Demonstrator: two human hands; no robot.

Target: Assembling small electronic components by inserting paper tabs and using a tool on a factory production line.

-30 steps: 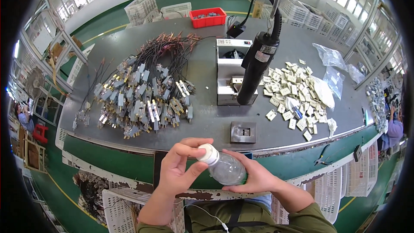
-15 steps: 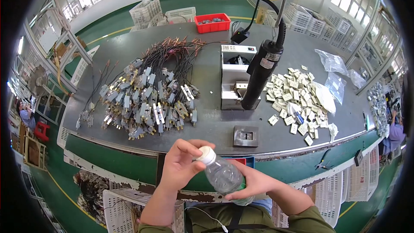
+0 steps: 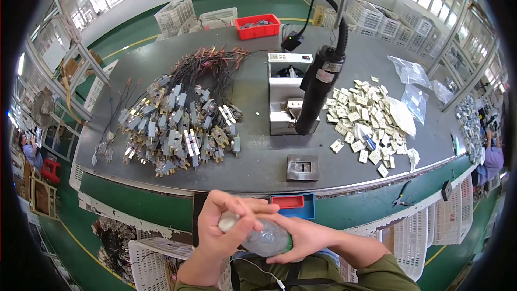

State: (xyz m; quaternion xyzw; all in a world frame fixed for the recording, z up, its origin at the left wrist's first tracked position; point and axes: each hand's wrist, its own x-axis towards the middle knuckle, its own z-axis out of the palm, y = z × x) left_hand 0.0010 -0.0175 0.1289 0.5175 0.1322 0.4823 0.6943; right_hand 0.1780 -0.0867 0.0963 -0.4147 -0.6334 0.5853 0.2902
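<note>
A clear plastic bottle (image 3: 267, 241) with a white cap (image 3: 227, 221) lies tilted between my hands at the table's near edge, its capped end to the left. My left hand (image 3: 219, 231) is closed round the neck, and the cap shows between thumb and fingers. My right hand (image 3: 307, 237) grips the body, with a bit of green showing near the bottle's lower end. Beyond my hands a small metal block fixture (image 3: 302, 168) sits on the dark tabletop (image 3: 253, 156).
Wired grey-and-metal parts (image 3: 177, 124) lie heaped at left, and cream plastic pieces (image 3: 366, 113) at right. Between them stand a metal device (image 3: 285, 89) and a hanging black cylindrical tool (image 3: 321, 89). A blue tray (image 3: 308, 211), pliers (image 3: 401, 196) and a red bin (image 3: 257, 32) are also around.
The bottle has been lowered, moved left and tipped flatter. My left hand has shifted from the cap to wrap the neck. The view has shifted slightly.
</note>
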